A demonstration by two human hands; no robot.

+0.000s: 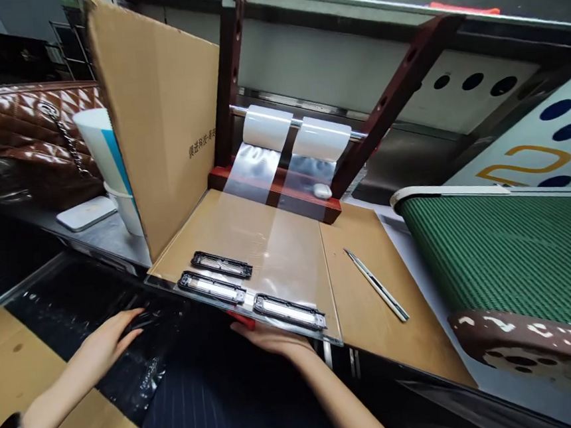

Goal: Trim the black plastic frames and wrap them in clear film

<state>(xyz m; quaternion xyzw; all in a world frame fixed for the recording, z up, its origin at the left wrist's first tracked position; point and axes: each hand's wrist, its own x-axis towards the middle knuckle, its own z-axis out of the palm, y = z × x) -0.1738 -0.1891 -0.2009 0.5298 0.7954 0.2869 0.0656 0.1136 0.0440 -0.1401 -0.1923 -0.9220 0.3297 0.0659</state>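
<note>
My left hand (115, 335) reaches over black plastic sheeting (149, 372), thumb and forefinger stretched out with a gap between them. Anything dark between its fingertips would blend into the plastic. At the board's front edge, my right hand (266, 337) is closed around a small red object (242, 319), mostly hidden under the edge. Just above it, three narrow black-framed strips with pale centres lie on clear film (289, 253): one upper strip (220, 264), one at front left (211, 288) and one at front right (289, 311).
Two film rolls (268, 127) hang on a metal rod behind the board. A utility knife (376, 284) lies on cardboard at right. An upright cardboard sheet (156, 112) blocks the left side, with paper cups (97, 144) behind it. A green conveyor belt (509, 254) stands at right.
</note>
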